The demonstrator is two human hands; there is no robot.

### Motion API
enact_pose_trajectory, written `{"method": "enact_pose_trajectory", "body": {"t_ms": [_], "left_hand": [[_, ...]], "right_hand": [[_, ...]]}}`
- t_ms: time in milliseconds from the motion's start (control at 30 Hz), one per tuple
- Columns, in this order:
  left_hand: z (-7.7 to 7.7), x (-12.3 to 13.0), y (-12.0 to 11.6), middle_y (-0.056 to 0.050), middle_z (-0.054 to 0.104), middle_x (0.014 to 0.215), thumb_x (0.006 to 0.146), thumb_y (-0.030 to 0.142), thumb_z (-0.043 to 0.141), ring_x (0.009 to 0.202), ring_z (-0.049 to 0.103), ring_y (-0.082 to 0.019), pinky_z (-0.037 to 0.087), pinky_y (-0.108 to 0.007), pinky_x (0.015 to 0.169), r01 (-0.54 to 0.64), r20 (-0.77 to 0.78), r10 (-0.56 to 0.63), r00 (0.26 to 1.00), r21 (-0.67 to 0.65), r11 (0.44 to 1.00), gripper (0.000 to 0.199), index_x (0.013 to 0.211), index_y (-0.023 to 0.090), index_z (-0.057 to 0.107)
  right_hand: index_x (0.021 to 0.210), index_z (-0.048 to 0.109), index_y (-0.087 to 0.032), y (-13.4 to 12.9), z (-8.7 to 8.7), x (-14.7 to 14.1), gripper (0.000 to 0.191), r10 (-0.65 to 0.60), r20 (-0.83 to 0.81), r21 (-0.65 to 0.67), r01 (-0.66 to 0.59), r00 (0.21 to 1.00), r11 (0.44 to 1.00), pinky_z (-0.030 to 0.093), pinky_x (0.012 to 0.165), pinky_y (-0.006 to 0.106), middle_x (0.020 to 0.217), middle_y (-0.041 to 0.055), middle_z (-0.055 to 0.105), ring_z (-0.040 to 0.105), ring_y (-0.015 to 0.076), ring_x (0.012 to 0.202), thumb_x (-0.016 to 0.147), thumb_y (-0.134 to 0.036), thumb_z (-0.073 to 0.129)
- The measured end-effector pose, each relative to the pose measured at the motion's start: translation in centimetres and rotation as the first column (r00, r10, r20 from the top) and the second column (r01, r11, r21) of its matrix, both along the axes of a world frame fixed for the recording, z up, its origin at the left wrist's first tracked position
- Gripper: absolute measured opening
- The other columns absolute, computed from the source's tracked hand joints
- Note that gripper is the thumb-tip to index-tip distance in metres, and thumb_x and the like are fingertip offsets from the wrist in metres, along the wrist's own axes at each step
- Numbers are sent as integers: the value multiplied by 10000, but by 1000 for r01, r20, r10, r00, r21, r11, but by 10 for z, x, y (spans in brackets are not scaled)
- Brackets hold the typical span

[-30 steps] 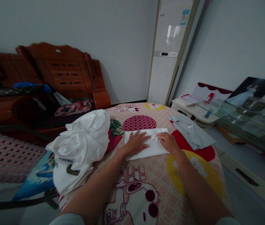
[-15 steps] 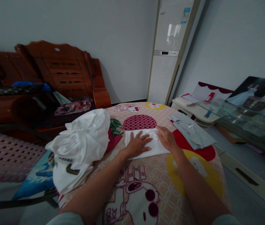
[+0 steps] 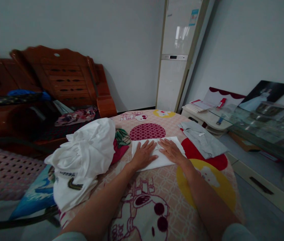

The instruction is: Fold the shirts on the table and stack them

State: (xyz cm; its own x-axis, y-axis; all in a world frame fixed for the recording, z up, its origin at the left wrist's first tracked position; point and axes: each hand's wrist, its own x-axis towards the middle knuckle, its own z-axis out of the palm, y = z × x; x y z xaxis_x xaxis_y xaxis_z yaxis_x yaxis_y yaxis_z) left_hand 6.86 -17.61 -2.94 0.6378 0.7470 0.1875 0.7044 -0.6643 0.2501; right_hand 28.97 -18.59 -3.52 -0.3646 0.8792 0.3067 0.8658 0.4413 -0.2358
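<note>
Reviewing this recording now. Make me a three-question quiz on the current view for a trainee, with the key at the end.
1. Open question: what do the left hand and the right hand both rest on?

2. Multiple choice: from the person's viewpoint, where on the table does the grey garment lie?
A) To the left of both hands
B) To the right of both hands
C) Between the two hands

3. True or false: the right hand is clenched into a fist.

Key
1. A folded white cloth.
2. B.
3. False; its fingers are extended, palm down.
</note>
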Motion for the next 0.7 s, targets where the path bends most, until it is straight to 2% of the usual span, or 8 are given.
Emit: {"method": "enact_pose_trajectory", "body": {"t_ms": [100,167,233,400,500,567,633,700], "left_hand": [[-1,2,-1,-102,307,1594,970,519,404,1488,214,-325,193,-633,1155,0,-51,1,999,33,999,641,1540,252,282],[-1,2,-1,-102,306,1594,974,518,392,1488,213,-323,199,-635,1153,6,-62,-4,998,33,999,640,1542,247,275],[0,1,0,-102,304,1595,976,518,387,1487,213,-325,191,-639,1153,8,-66,-7,998,28,1000,636,1540,244,281],[-2,0,0,-92,287,1603,979,513,380,1490,206,-323,178,-639,1158,17,-53,-15,998,25,1000,626,1538,246,286],[-2,0,-1,-91,301,1598,972,507,402,1491,206,-319,161,-635,1167,23,-12,-23,1000,4,1000,622,1531,251,304],[0,-1,0,-85,349,1577,969,496,418,1476,258,-301,170,-606,1180,30,73,-28,997,-35,999,594,1511,261,351],[1,-5,4,-77,438,1528,976,460,410,1425,372,-259,246,-517,1186,-4,246,23,969,-78,997,530,1465,255,432],[3,-14,11,-84,555,1429,975,395,414,1328,499,-223,353,-420,1145,-119,453,153,878,-102,988,456,1378,220,537]], "right_hand": [[1394,549,-176,-1,7,4,486,-13,-97,84,21,995,996,339,1143,480,1455,121,521,442,276,1373,993,-409,403],[1443,487,-161,-2,13,10,517,-59,-166,180,89,984,980,319,1157,479,1483,131,486,393,268,1408,1001,-404,371],[1473,442,-154,-3,15,18,535,-117,-174,218,154,978,964,290,1170,486,1532,135,417,318,273,1449,1005,-399,357],[1438,497,-187,-3,1,25,501,-176,52,-3,176,983,984,275,1156,529,1527,149,420,356,315,1425,989,-397,425],[1442,493,-204,-3,-7,23,503,-187,76,-19,189,979,982,255,1163,515,1533,142,413,369,309,1416,986,-408,438],[1424,516,-214,-2,-9,23,495,-189,37,-14,189,981,982,257,1163,509,1527,133,424,379,304,1409,980,-421,446],[1383,561,-204,0,-10,24,486,-176,-37,-7,176,984,984,275,1155,503,1499,139,463,407,300,1390,974,-437,442],[1316,615,-171,3,-10,30,487,-155,-162,36,162,975,986,318,1138,472,1437,156,528,457,283,1351,976,-449,405]]}}
